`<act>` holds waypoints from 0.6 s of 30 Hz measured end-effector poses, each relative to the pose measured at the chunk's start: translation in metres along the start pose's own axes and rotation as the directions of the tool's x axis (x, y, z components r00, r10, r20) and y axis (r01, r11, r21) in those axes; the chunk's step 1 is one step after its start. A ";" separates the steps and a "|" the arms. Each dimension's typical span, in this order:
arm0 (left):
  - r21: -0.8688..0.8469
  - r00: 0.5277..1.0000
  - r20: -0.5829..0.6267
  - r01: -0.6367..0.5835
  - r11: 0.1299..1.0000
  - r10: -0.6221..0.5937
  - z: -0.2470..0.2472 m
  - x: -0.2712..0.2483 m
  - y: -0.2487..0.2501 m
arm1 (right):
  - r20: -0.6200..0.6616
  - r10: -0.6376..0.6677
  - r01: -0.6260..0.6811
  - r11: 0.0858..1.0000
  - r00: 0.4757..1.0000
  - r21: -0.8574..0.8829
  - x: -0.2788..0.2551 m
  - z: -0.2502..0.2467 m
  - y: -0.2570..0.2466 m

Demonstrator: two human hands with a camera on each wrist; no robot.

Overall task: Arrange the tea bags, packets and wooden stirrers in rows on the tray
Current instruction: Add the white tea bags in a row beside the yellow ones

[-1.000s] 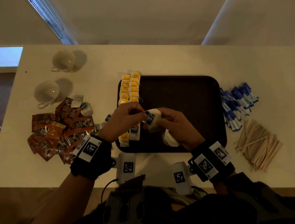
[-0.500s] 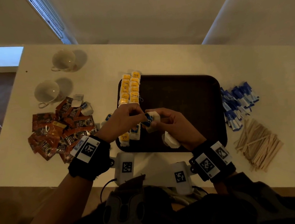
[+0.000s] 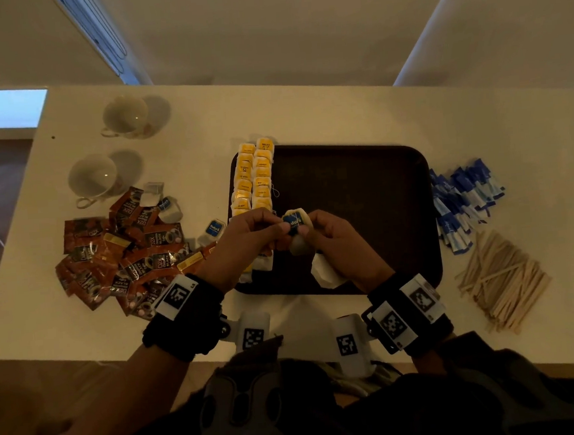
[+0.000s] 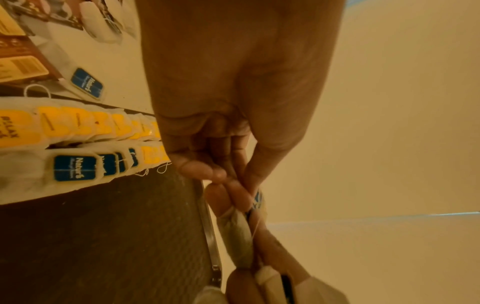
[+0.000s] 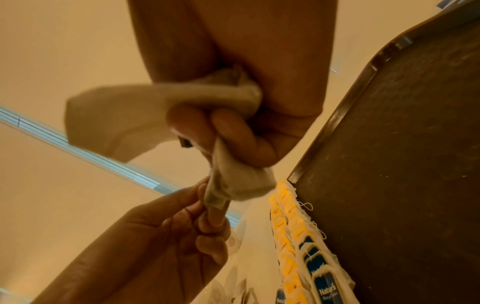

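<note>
While the left hand (image 3: 246, 241) pinches the blue paper tag and the right hand (image 3: 335, 237) clasps the soft white blue-tagged tea bag (image 3: 296, 221) mid-frame above the dark brown plastic tray (image 3: 364, 211), it looks light, limp, tearable, best held at its edges.

The dark tray (image 3: 362, 184) lies bare right of the yellow tea bag rows (image 3: 253, 175); both hands hover over its near-left corner
</note>
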State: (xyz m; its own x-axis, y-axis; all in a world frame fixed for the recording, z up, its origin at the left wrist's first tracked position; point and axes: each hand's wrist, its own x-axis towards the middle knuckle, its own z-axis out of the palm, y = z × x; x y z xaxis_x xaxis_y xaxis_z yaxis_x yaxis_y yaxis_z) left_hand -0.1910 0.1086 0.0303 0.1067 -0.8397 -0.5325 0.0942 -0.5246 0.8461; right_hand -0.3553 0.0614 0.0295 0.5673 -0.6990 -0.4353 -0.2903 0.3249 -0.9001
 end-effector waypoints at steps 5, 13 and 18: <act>0.136 0.992 -0.091 -0.076 0.988 0.089 0.008 -0.001 -0.009 | -0.031 0.037 -0.039 0.997 0.999 -0.068 0.002 0.003 0.005; 0.239 0.981 0.073 -0.190 0.952 0.177 -0.002 0.000 0.004 | -0.007 0.036 -0.037 0.997 0.999 -0.072 0.000 0.005 0.004; 0.416 0.965 0.078 -0.261 0.871 0.252 -0.006 0.007 0.000 | -0.006 0.045 -0.045 0.995 0.999 -0.086 -0.002 0.009 0.005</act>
State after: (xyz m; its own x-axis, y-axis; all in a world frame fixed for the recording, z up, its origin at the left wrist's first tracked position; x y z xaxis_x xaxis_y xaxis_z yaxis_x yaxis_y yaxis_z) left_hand -0.1839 0.1038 0.0264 0.0494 -0.9532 -0.2984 -0.3578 -0.2958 0.8857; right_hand -0.3510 0.0701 0.0256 0.5493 -0.6875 -0.4751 -0.3806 0.3003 -0.8746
